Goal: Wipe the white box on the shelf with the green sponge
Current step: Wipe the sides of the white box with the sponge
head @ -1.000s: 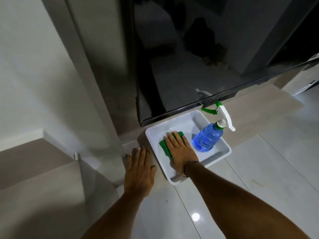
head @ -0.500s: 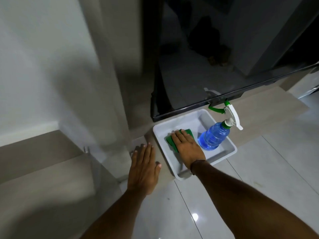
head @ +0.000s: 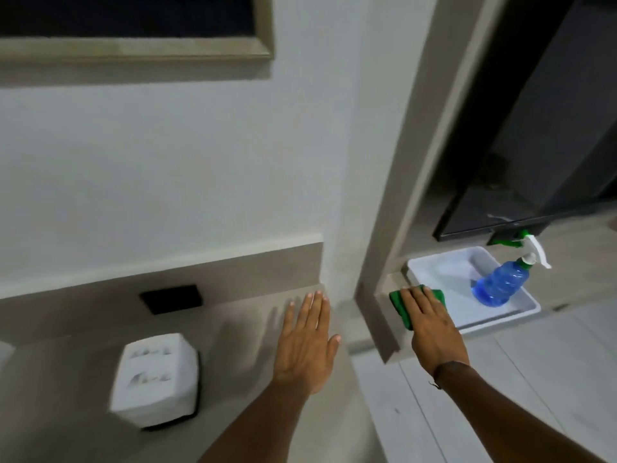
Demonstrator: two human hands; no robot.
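Note:
The white box [head: 153, 379], a rounded cube with moulded recesses on top, sits on the beige shelf [head: 60, 355] at lower left. The green sponge [head: 398, 303] lies under my right hand [head: 430, 325], over the left rim of a white tray [head: 500, 320]; the palm presses flat on it and covers most of it. My left hand [head: 307, 342] hovers flat and open with nothing in it, between the box and the sponge, to the right of the box.
A blue spray bottle [head: 497, 284] with a white and green trigger lies in the tray. A dark screen [head: 534, 162] stands behind it. A beige pillar [head: 400, 195] separates tray and shelf. A black wall plate [head: 172, 298] sits behind the box.
The view has swung left, bringing the shelf and white box into sight. My right hand has slid the sponge from inside the tray to its left rim. My left hand stays flat and open.

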